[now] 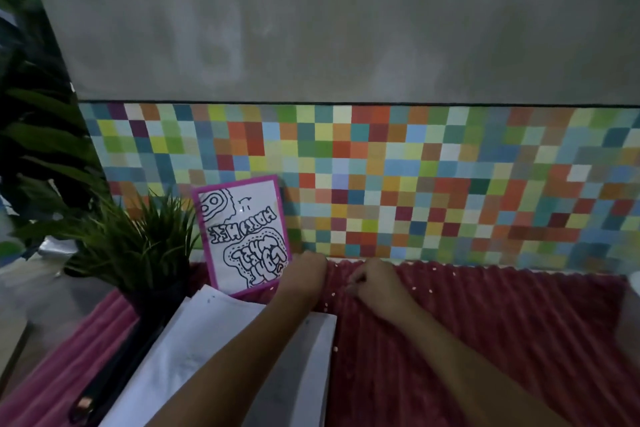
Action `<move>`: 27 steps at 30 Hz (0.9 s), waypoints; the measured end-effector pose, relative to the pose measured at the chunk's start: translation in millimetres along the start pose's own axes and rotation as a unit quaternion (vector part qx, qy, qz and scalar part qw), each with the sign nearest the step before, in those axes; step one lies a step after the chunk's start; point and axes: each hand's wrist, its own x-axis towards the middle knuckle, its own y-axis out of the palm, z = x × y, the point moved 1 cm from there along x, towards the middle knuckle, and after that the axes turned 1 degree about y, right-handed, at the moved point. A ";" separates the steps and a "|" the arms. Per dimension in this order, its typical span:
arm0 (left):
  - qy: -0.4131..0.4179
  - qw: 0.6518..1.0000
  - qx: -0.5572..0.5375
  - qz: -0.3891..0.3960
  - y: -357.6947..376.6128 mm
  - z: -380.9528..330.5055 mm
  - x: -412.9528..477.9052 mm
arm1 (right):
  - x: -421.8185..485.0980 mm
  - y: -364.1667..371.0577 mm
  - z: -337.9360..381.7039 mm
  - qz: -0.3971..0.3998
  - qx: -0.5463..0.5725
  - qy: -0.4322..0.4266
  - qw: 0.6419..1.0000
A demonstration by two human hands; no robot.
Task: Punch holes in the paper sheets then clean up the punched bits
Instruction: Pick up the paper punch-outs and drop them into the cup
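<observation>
On the red cloth (485,340), punched bits (326,305) get gathered.
Curled fingers of the right hand (379,288) seem to pinch some for clearing; the left hand (306,276) hides its fingers, so I cannot tell.

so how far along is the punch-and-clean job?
Done, apparently: the paper sheets lie stacked at left, with a punched hole near one top edge. In hand: cleanup. The right hand has its fingers curled on the red cloth, seemingly pinching up punched bits; the left hand is beside it. Left: white bits lie scattered across the cloth. Whether more sheets need punching, I can't tell.
</observation>
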 end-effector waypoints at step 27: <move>0.046 0.996 -0.067 -0.046 -1.6 15.6 -10.2 | 1.1 12.3 0.9 -0.004 -0.090 -0.056 0.994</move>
